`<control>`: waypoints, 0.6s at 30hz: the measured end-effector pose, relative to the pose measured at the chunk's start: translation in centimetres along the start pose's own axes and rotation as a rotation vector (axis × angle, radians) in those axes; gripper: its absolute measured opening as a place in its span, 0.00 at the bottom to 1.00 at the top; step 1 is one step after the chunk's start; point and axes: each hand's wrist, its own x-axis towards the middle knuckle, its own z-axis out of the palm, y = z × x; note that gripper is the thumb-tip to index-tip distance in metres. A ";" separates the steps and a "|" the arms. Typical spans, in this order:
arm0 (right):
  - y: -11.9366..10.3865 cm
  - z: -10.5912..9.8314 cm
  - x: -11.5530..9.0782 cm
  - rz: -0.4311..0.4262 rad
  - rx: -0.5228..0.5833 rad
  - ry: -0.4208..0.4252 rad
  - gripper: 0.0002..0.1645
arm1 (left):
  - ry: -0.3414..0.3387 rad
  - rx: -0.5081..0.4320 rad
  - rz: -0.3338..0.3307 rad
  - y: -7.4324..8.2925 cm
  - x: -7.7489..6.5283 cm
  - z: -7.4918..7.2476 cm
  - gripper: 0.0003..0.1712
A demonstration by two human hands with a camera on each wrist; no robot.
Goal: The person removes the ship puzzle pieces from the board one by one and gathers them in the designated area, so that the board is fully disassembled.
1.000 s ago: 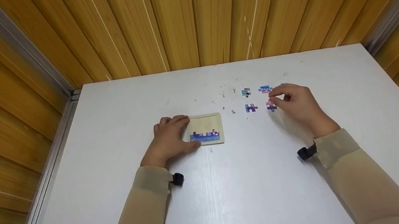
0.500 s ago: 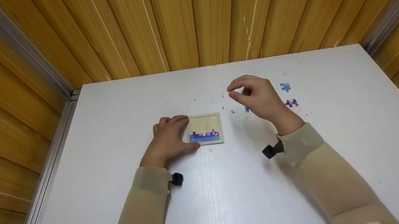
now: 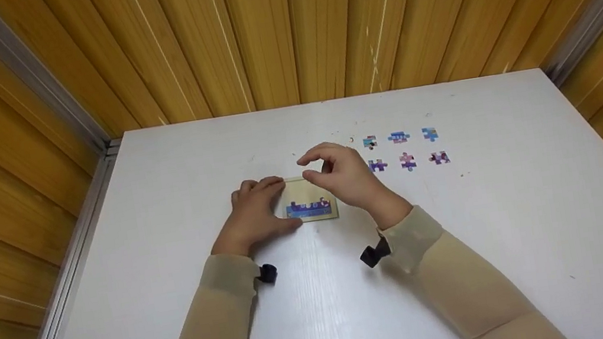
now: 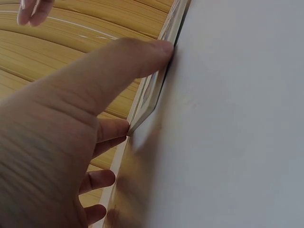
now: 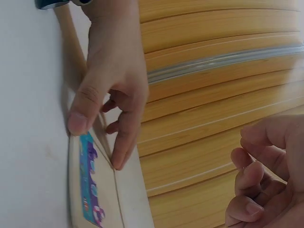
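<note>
Tray (image 3: 300, 191) sits just below the head view's centre, its edges gripped by the left hand (image 3: 255, 209). The right hand (image 3: 346, 178) hovers above, loosely curled, apparently empty; knocking the tray could unseat its pieces (image 3: 307, 210).

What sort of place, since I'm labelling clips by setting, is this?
Probably a small purpose-built work or recording booth: wood-look panels close in the far side and both flanks of a white table, with grey metal framing at the corners.
</note>
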 end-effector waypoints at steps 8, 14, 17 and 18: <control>1.7 2.4 0.0 0.079 -0.003 -0.092 0.19 | -0.008 -0.012 0.038 -0.3 0.1 -0.1 0.58; 3.0 3.6 0.0 0.099 -0.044 -0.142 0.24 | 0.002 0.008 0.096 -0.6 0.2 -0.3 0.56; 3.5 4.1 0.0 0.112 -0.094 -0.165 0.26 | 0.004 0.004 0.096 -0.7 0.1 -0.2 0.56; 3.5 4.3 -0.1 0.115 -0.114 -0.175 0.26 | 0.004 0.002 0.094 -0.7 0.1 -0.1 0.56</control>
